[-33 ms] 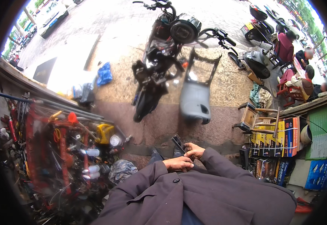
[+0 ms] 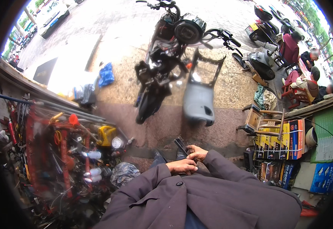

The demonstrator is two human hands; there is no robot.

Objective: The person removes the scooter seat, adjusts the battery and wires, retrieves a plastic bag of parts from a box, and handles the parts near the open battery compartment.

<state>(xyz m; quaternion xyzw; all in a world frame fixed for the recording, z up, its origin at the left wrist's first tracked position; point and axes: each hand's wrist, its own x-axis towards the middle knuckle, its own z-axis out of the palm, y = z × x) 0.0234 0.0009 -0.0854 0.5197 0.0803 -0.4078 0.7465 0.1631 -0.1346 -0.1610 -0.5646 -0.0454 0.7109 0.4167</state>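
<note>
Low in the middle of the head view, my right hand (image 2: 197, 153) is closed on a narrow, dark, flat object (image 2: 181, 145) that points up and away from me. My left hand (image 2: 183, 166) sits just below and left of it with fingers curled; what it holds, if anything, is hidden. Both forearms are in dark jacket sleeves, and my shoes show beyond the hands. Farther forward stands a black electric scooter (image 2: 155, 87) with its front bared. A loose grey plastic panel (image 2: 199, 103) lies on the stone floor to its right.
Red tool racks (image 2: 63, 152) crowd the left, beside a crumpled bag (image 2: 122, 173). A wooden stool (image 2: 255, 118) and stacked boxes (image 2: 277, 142) stand at the right. Several people (image 2: 290, 49) sit outside near parked scooters (image 2: 262, 28). A blue bag (image 2: 106, 75) lies left of the black scooter.
</note>
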